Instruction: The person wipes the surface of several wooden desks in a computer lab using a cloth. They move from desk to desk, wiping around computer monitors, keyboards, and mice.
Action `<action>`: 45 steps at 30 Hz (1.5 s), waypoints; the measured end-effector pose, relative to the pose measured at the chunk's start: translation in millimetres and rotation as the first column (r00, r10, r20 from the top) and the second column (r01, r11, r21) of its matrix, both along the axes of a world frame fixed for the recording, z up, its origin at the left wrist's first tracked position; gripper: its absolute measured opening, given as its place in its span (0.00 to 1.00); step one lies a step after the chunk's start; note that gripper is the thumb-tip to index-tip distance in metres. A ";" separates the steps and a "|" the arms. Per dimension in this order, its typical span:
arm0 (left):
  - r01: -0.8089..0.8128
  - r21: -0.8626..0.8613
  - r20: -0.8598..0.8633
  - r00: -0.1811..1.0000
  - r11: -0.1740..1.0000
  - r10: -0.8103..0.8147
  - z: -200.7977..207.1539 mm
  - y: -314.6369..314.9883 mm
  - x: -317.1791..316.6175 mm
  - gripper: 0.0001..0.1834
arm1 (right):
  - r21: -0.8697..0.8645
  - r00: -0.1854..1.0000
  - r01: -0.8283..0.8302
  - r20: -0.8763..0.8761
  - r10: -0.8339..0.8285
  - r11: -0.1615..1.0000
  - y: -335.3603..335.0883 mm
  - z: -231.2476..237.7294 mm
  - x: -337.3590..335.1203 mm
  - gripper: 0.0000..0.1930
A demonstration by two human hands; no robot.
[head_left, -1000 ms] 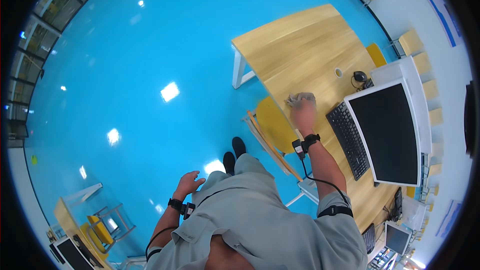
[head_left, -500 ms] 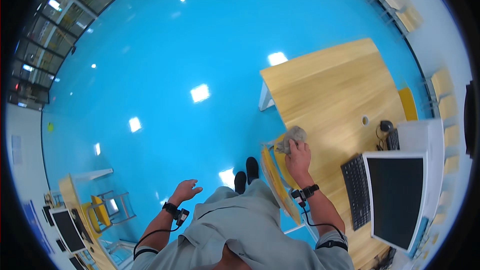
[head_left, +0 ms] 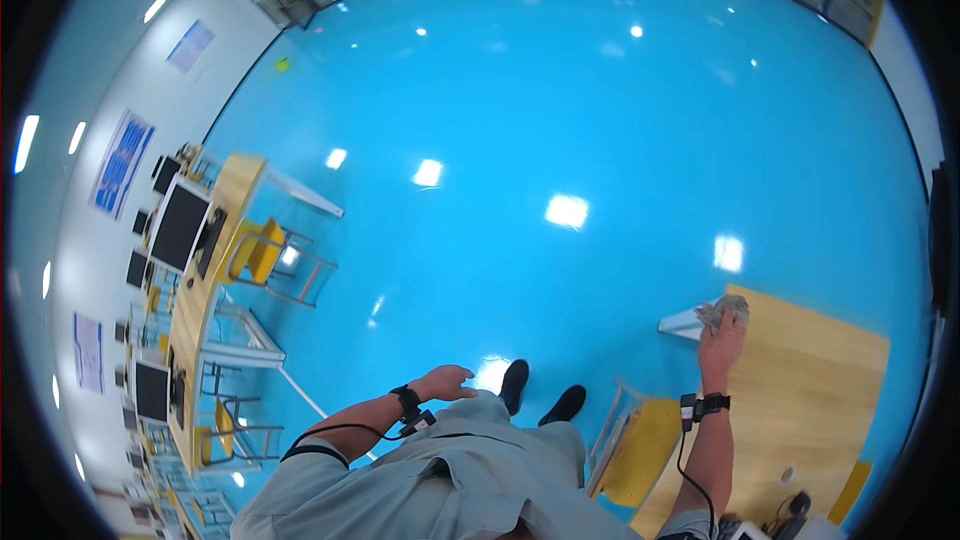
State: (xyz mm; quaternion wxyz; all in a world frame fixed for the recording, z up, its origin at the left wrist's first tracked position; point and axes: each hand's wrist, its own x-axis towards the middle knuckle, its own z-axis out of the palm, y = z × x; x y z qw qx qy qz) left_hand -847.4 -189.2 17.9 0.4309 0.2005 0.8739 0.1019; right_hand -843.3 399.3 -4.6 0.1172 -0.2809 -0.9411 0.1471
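1. Right hand (head_left: 722, 338) was stretched forward along the far corner of the wooden surface (head_left: 810, 380), fingers pressed down on a crumpled grey-brown cloth (head_left: 722, 312) bunched at the very edge of that corner.
2. Judging by its creased, lumpy look, the cloth seemed soft, light and limp; it would likely fold under any grip, so a loose handful from the top of the bunch appeared the natural place to take hold.
3. Left hand (head_left: 445, 381) hung free beside the person's hip, fingers loosely spread and holding nothing, well apart from the cloth.
4. Both wrists wore dark bands with cables running up the arms.
5. Pale wood grain covered the surface, which looked smooth and flat; a yellow chair (head_left: 640, 450) stood just beside its near edge.
6. Glossy bright blue floor (head_left: 560, 120) filled most of the room and mirrored the ceiling lights.
7. Along the left wall ran a row of desks with dark monitors (head_left: 178, 227) and another yellow chair (head_left: 252, 252).
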 end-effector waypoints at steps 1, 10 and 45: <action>-0.019 -0.001 -0.002 1.000 1.000 0.019 -1.5 -4.3 1.5 0.36 | 0.005 1.000 -0.014 0.018 0.014 1.000 5.4 -4.9 -14.4 0.31; -0.213 0.032 -0.016 0.977 0.977 0.213 -5.6 -15.4 -0.3 0.36 | -0.005 0.988 -0.134 0.077 0.134 0.991 9.8 -12.0 -2.3 0.39; -0.399 0.035 -0.096 0.911 0.916 0.400 -18.1 -90.3 47.0 0.37 | 0.258 0.986 -0.093 -0.110 0.125 0.962 72.8 -27.3 118.1 0.23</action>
